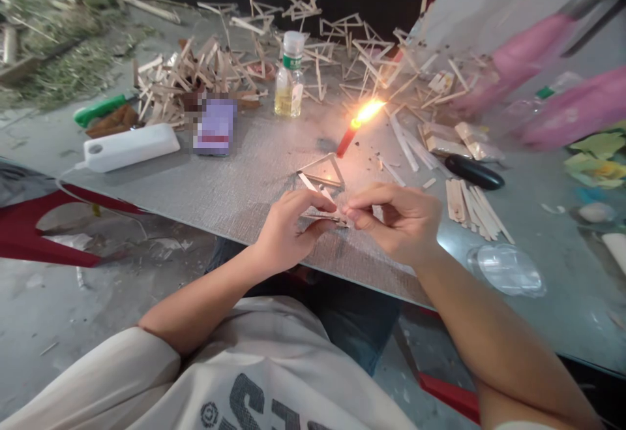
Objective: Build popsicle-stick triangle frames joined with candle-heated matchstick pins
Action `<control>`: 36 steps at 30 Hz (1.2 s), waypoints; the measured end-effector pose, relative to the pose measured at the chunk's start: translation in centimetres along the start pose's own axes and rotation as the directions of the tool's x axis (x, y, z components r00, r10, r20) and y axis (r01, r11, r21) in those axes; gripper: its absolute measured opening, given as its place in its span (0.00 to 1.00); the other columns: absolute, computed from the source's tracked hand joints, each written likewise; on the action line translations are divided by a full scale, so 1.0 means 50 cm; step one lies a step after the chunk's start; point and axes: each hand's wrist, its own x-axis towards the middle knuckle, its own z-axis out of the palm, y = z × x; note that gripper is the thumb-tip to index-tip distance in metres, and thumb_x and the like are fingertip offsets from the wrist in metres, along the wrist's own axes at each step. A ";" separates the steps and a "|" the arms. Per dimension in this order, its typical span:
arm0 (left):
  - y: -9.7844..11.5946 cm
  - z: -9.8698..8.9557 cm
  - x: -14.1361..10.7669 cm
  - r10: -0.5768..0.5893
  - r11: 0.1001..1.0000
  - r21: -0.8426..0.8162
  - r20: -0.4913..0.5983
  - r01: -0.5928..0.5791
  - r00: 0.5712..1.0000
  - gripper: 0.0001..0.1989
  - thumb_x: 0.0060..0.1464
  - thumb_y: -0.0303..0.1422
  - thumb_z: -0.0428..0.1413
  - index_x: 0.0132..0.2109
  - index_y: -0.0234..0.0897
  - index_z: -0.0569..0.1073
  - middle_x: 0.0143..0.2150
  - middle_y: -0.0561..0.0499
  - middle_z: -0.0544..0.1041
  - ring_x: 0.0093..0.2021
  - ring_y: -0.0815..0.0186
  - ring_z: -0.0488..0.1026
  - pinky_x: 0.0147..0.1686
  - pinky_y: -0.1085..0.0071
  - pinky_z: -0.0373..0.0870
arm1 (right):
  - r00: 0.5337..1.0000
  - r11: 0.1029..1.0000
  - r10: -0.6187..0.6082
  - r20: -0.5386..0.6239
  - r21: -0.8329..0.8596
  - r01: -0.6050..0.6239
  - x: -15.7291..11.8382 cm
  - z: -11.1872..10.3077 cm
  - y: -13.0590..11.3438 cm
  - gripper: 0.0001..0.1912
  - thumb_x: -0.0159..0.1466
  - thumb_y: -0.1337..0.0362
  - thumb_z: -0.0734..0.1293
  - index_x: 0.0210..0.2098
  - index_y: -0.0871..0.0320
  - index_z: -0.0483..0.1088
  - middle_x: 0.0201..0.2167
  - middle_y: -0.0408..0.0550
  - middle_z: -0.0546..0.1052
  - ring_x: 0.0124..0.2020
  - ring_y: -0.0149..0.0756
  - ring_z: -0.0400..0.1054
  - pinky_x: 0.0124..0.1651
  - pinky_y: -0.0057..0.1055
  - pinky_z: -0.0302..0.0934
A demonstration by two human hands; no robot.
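Observation:
My left hand (291, 228) pinches a small frame of flat wooden craft sticks (310, 183) between thumb and fingers, just above the table's near edge. My right hand (398, 218) meets it from the right, its thumb and fingertips pressed together by the stick ends. Whatever those fingertips hold is too small to make out. Just beyond lies a triangle of joined craft sticks (327, 172) on the table. Behind that triangle a lit red candle (347, 139) stands tilted, its flame leaning right.
A bottle of yellowish liquid (289, 84), a phone (214, 126) and a white power strip (132, 147) stand or lie farther back. Loose craft sticks (472, 208), a black oval object (474, 171) and a clear plastic lid (509, 270) are to the right. Stick piles (186, 77) fill the back.

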 end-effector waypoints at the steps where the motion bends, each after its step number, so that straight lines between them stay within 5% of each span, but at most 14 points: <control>1: 0.000 0.000 0.000 0.002 1.000 0.010 -0.002 -0.002 1.000 0.06 0.61 0.27 0.65 0.43 0.38 0.76 0.40 0.49 0.83 0.42 0.64 0.81 0.46 0.66 0.73 | 1.000 1.000 0.002 -0.002 -0.002 -0.002 0.000 0.000 0.000 0.12 0.63 0.75 0.73 0.40 0.51 0.80 0.30 0.41 0.80 0.27 0.30 0.71 0.31 0.33 0.65; 20: 0.009 0.004 0.006 0.105 0.994 -0.008 -0.005 -0.105 0.994 0.05 0.59 0.26 0.65 0.41 0.38 0.76 0.39 0.48 0.83 0.41 0.64 0.81 0.45 0.66 0.75 | 0.999 0.999 -0.032 0.037 -0.017 0.033 -0.008 -0.001 -0.006 0.09 0.64 0.72 0.74 0.41 0.52 0.78 0.30 0.42 0.79 0.30 0.31 0.71 0.34 0.33 0.66; 24: 0.007 0.003 0.005 0.087 0.996 0.002 0.000 -0.087 0.996 0.04 0.61 0.28 0.65 0.41 0.38 0.76 0.39 0.48 0.84 0.42 0.64 0.81 0.45 0.65 0.74 | 0.983 0.998 0.047 0.180 -0.043 -0.040 -0.005 -0.023 0.011 0.12 0.63 0.62 0.77 0.46 0.54 0.77 0.26 0.38 0.72 0.25 0.27 0.63 0.29 0.28 0.62; 28: 0.006 0.002 0.003 0.063 0.998 0.007 0.018 -0.063 0.998 0.02 0.62 0.28 0.63 0.42 0.38 0.77 0.39 0.48 0.84 0.42 0.63 0.81 0.45 0.65 0.75 | 0.940 0.989 0.064 0.335 -0.147 -0.015 0.000 -0.031 0.035 0.10 0.62 0.66 0.77 0.42 0.56 0.77 0.25 0.37 0.71 0.23 0.24 0.59 0.24 0.24 0.57; 31: 0.003 0.002 0.001 0.051 0.999 0.001 0.007 -0.051 0.999 0.03 0.62 0.28 0.64 0.41 0.38 0.77 0.39 0.48 0.83 0.41 0.63 0.81 0.44 0.65 0.75 | 0.939 0.985 0.025 0.344 -0.167 0.035 0.001 -0.020 0.044 0.01 0.65 0.68 0.73 0.37 0.57 0.77 0.26 0.39 0.74 0.23 0.24 0.61 0.26 0.24 0.58; 36: -0.002 -0.001 -0.003 0.073 0.997 -0.022 0.002 -0.073 0.997 0.06 0.59 0.29 0.67 0.42 0.38 0.78 0.41 0.47 0.84 0.43 0.62 0.82 0.45 0.64 0.76 | 0.947 0.976 -0.019 0.319 -0.198 0.086 -0.002 -0.009 0.048 0.03 0.67 0.68 0.70 0.37 0.58 0.78 0.26 0.41 0.75 0.24 0.26 0.63 0.28 0.25 0.59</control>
